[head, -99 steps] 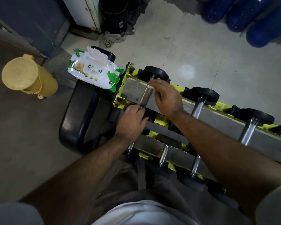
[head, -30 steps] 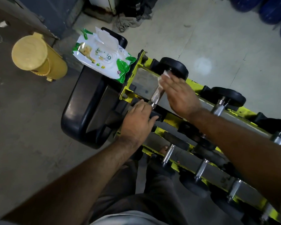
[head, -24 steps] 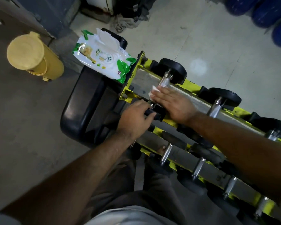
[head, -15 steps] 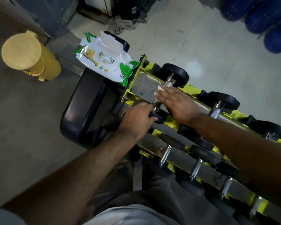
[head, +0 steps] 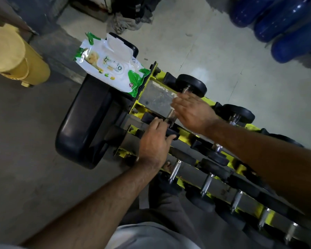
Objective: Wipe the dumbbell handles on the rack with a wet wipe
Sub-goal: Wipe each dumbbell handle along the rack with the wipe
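A yellow rack (head: 152, 73) holds several black-ended dumbbells on two tiers. My right hand (head: 192, 112) lies curled over the chrome handle (head: 171, 116) of the leftmost top-tier dumbbell, fingertips close to its far black end (head: 191, 85). The wet wipe is pressed under that hand and hidden by it. My left hand (head: 154, 141) grips the near black end (head: 171, 134) of the same dumbbell. Further chrome handles (head: 174, 170) show on the lower tier.
An open pack of wet wipes (head: 111, 67) rests on a black padded seat (head: 79, 126) at the rack's left end. A yellow bin (head: 13, 58) stands far left, blue barrels (head: 285, 20) at top right, and a rag (head: 127, 22) lies on the concrete floor.
My right hand has slid along the handle from its near end towards the far black end. My left hand has stayed on the near end.
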Tool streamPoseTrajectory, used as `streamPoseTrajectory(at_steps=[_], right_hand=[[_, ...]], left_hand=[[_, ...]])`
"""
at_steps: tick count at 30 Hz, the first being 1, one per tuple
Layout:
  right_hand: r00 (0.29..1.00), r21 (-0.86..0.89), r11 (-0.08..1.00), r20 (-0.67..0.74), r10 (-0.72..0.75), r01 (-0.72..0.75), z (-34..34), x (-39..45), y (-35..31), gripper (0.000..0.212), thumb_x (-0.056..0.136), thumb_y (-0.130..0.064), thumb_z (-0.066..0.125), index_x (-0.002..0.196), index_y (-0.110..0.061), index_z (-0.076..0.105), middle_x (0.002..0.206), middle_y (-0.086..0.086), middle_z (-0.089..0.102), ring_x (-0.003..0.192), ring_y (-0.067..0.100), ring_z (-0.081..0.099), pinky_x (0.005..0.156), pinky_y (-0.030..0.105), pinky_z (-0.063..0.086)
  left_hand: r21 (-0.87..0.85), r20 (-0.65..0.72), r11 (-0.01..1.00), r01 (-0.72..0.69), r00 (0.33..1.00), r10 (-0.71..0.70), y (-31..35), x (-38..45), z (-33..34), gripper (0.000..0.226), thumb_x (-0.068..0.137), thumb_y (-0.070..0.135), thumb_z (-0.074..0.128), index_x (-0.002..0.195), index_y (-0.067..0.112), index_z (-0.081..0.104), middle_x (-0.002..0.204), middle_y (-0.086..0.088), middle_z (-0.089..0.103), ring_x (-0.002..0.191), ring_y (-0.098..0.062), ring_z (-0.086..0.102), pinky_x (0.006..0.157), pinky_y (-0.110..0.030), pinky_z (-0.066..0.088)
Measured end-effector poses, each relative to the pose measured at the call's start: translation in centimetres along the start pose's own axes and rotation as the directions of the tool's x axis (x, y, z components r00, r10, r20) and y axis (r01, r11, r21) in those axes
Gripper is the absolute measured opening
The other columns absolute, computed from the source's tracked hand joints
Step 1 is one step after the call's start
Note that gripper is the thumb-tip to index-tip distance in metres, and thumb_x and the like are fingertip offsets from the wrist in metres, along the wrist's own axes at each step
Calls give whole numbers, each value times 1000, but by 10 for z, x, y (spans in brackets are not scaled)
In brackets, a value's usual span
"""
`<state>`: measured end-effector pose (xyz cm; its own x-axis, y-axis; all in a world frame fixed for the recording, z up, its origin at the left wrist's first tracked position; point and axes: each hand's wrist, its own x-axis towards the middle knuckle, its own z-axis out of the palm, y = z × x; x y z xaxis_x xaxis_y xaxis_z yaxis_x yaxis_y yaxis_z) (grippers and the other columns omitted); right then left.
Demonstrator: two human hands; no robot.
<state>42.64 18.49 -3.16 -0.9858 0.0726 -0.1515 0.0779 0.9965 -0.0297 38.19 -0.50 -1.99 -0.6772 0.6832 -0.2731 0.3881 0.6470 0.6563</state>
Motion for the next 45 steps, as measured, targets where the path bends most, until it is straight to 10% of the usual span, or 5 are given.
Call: streamPoseTrajectory(at_steps=[20,32,36,40,45], right_hand=[[999,60,998,-45,26,-24,9,8,-4,27,93,-12,52,111,-6,71,113,15,70,116,32,61,117,49,34],[979,177,967,64,-195,181,11,-22,-6,47,94,-12,53,141,-13,56,147,8,54,143,27,43,121,48,28],[999,122,992,-29,44,-40,8,-12,14,46,98,-11,49,144,-14,52,151,8,50,146,26,37,123,43,21],[970,136,961,-4,-243,241,25,-29,-13,60,84,-4,72,140,-16,57,148,4,53,143,25,42,124,42,20],[993,113,992,-106,-49,61,20,-21,5,56,89,-1,64,143,-14,53,150,8,50,144,28,40,121,52,28]], left_hand=[[-32,-14,999,9,1000,-10,4,-1,2,39,85,28,75,117,8,66,139,-7,55,139,-21,44,104,-30,43],[-7,-21,1000,-10,1000,10,4,-2,3,38,85,30,76,114,9,65,137,-8,56,136,-22,46,101,-31,47],[-17,-24,1000,0,1000,0,4,-2,3,39,85,31,75,116,9,65,139,-7,55,136,-21,46,100,-29,46],[-57,-24,998,-5,1000,3,2,-2,1,36,86,28,75,116,10,65,141,-4,54,138,-19,44,103,-27,42],[-105,-15,994,-1,1000,-1,-6,-1,0,35,89,30,72,119,12,66,145,-3,52,141,-17,40,102,-21,33]])
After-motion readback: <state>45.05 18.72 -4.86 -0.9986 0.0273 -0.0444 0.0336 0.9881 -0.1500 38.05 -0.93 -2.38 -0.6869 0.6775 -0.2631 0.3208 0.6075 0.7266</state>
